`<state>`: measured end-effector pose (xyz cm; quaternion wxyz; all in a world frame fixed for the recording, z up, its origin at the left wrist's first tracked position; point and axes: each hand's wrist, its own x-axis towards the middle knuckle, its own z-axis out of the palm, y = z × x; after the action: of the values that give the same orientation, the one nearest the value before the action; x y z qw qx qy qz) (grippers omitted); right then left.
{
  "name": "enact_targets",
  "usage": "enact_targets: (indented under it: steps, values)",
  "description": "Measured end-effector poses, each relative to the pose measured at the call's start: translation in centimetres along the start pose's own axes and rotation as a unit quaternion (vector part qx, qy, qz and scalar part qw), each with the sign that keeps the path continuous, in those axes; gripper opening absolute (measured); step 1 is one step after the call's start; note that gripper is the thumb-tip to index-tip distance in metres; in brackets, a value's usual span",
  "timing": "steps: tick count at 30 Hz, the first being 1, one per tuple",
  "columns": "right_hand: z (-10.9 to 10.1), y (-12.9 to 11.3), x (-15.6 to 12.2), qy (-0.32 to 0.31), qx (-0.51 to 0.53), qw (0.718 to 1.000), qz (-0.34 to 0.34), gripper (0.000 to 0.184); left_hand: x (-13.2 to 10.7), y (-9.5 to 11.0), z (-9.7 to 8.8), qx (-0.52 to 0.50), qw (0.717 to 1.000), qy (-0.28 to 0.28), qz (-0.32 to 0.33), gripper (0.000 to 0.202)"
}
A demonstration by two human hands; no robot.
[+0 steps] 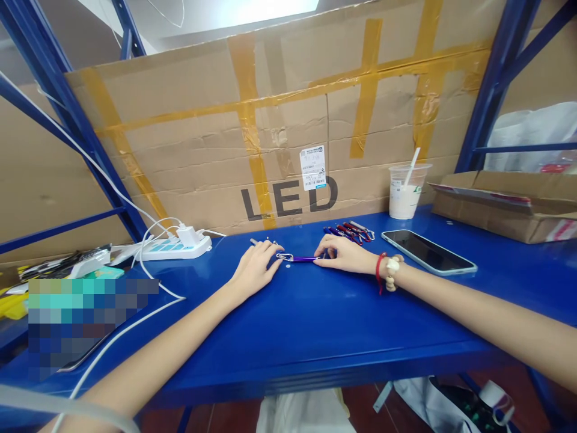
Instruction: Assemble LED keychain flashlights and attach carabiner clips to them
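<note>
A thin purple pen with a metal clip ring [297,259] lies on the blue shelf top [315,325] between my two hands. My left hand [255,267] rests palm down at its clip end, fingers stretched out and touching the ring. My right hand [345,253] pinches the pen's other end with curled fingers; a red cord and a bead bracelet sit on that wrist. Just behind my right hand lies a small heap of several more pens [349,231], red, blue and purple.
A phone [428,251] lies face up to the right, a plastic cup with a straw [407,191] behind it. An open cardboard box [505,204] sits far right. A power strip with charger [178,245] and white cables lie at left. A taped cardboard sheet [288,132] forms the back wall.
</note>
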<state>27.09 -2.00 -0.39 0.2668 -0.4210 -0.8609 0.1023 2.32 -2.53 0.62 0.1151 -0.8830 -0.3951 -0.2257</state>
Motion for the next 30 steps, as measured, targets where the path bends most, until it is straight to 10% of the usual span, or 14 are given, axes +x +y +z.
enact_targets:
  steps: [12, 30]
  values:
    - [-1.0, 2.0, -0.1, 0.023, -0.126, 0.987, 0.099, 0.034, -0.4, -4.0, -0.2, 0.064, 0.986, -0.028, -0.154, 0.023]
    - [-0.4, 2.3, 0.2, 0.013, -0.136, 0.977, 0.164, 0.047, -0.8, -4.1, 0.7, -0.081, 0.991, -0.067, -0.077, 0.02]
